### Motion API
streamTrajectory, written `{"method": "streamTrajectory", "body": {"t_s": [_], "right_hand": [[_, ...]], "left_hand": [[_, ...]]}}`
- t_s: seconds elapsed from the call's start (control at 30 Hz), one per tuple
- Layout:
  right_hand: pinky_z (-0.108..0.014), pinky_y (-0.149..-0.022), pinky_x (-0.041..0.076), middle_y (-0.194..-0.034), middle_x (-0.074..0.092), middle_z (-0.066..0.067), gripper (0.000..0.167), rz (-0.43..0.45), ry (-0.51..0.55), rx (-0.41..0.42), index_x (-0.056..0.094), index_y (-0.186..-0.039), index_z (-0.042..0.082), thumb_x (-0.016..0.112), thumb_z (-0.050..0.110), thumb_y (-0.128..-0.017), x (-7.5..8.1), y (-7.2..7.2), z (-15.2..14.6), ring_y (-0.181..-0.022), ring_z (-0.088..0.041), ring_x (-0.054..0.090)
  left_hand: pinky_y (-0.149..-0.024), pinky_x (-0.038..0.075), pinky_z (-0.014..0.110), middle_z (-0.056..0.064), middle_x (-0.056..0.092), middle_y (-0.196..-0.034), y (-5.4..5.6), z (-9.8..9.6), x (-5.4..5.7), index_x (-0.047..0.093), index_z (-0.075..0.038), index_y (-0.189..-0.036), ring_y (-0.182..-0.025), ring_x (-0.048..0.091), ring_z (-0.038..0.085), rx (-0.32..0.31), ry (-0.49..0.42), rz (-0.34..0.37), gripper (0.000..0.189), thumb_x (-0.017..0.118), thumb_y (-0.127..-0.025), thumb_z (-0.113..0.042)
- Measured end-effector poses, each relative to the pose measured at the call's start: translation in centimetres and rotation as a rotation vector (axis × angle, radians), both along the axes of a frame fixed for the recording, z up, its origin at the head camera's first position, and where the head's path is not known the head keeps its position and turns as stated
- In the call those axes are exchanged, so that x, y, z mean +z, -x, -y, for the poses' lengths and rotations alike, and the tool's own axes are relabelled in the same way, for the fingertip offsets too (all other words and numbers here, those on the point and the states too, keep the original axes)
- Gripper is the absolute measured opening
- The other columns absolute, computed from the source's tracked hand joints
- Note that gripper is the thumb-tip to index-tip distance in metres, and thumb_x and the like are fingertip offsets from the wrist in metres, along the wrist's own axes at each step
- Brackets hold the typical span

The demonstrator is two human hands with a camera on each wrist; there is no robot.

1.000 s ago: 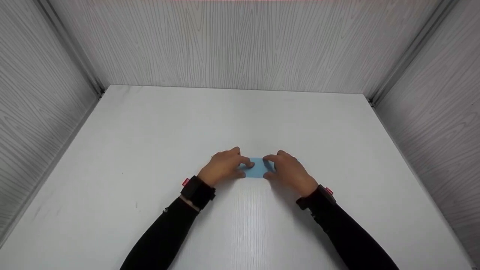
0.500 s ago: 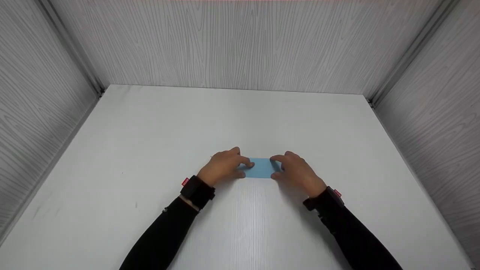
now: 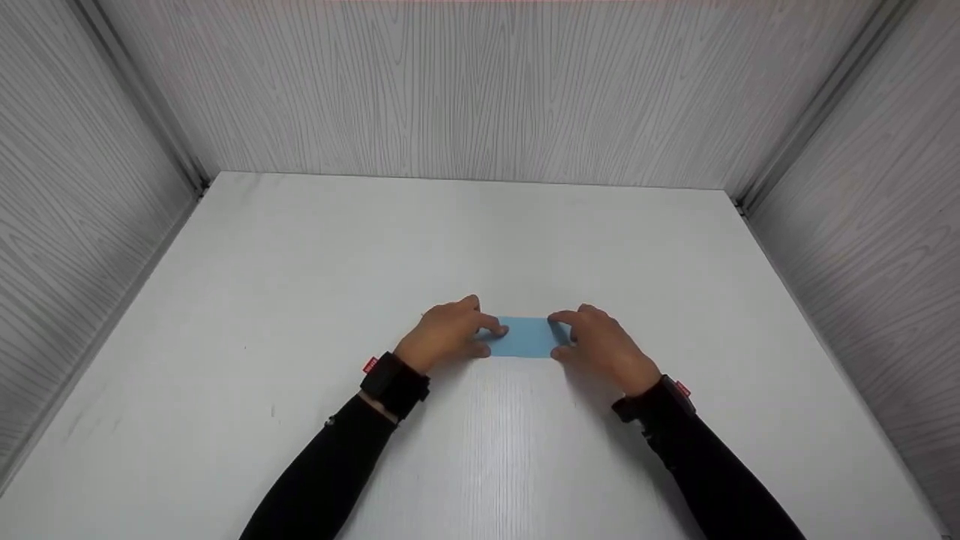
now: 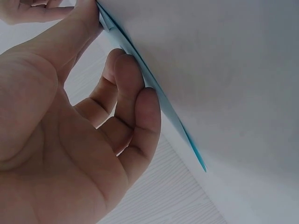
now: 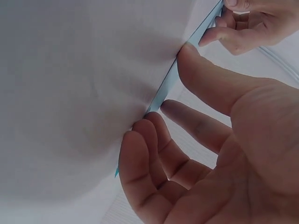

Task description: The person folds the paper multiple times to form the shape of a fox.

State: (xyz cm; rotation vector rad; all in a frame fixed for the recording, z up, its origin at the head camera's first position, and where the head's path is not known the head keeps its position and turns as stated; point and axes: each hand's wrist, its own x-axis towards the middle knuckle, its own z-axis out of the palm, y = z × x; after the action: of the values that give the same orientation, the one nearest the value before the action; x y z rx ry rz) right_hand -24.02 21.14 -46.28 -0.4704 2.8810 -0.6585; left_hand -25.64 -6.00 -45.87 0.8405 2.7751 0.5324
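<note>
A small light-blue rectangle of paper [image 3: 529, 337] lies flat on the white table, between my two hands in the head view. My left hand [image 3: 446, 334] presses its left end, with thumb and a fingertip on the paper. At the right end, my right hand [image 3: 604, 349] touches it with the thumb at the near edge and the index finger at the far edge. Seen edge-on in the left wrist view, the paper [image 4: 175, 119] shows more than one layer, and bent fingertips rest against it. In the right wrist view, my thumb presses on the paper strip [image 5: 170, 84]. Both ends are partly hidden under the hands.
The white table [image 3: 480, 240] runs back to a grey wood-grain panel [image 3: 480, 90]. Similar side panels [image 3: 67, 187] stand to the left and right. Black bands [image 3: 395, 385] with red tags sit on both wrists, over black sleeves.
My right hand has slid to the right along the paper, uncovering more of the blue between the hands. My left hand and the paper have stayed in place.
</note>
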Motion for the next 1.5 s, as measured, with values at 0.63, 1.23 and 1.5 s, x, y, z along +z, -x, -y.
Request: {"method": "streamTrajectory", "body": {"t_s": [0.63,1.23,1.5], "right_hand": [[-0.044,-0.086,0.054,-0.108,0.066,-0.016,0.056,0.014,-0.001,-0.008,0.063,-0.146,0.008,0.081,0.015,-0.093,-0.1,0.5,0.5,-0.09,-0.026,0.06],[-0.039,-0.079,0.048,-0.09,0.061,-0.01,0.079,0.066,-0.012,0.061,0.043,-0.161,0.005,0.079,0.002,-0.09,1.2,0.7,-1.8,-0.083,-0.024,0.056],[-0.041,-0.082,0.05,-0.086,0.06,-0.009,0.079,0.082,-0.009,0.057,0.043,-0.16,0.004,0.079,0.001,-0.089,1.3,0.7,-2.1,-0.084,-0.023,0.056]], "left_hand": [[-0.094,0.056,0.047,0.01,0.07,-0.131,-0.3,-0.8,-0.1,0.08,-0.012,-0.116,-0.117,0.064,0.032,-0.021,0.011,-0.199,0.022,0.081,-0.094,-0.013],[-0.08,0.055,0.044,0.016,0.067,-0.113,-0.4,-1.3,-0.5,0.064,-0.008,-0.142,-0.101,0.063,0.032,0.079,0.044,-0.209,0.061,0.089,-0.087,-0.017],[-0.08,0.055,0.046,0.015,0.063,-0.112,0.1,-0.6,-0.1,0.067,-0.003,-0.133,-0.1,0.061,0.033,0.076,-0.017,-0.11,0.061,0.094,-0.083,-0.025]]}}
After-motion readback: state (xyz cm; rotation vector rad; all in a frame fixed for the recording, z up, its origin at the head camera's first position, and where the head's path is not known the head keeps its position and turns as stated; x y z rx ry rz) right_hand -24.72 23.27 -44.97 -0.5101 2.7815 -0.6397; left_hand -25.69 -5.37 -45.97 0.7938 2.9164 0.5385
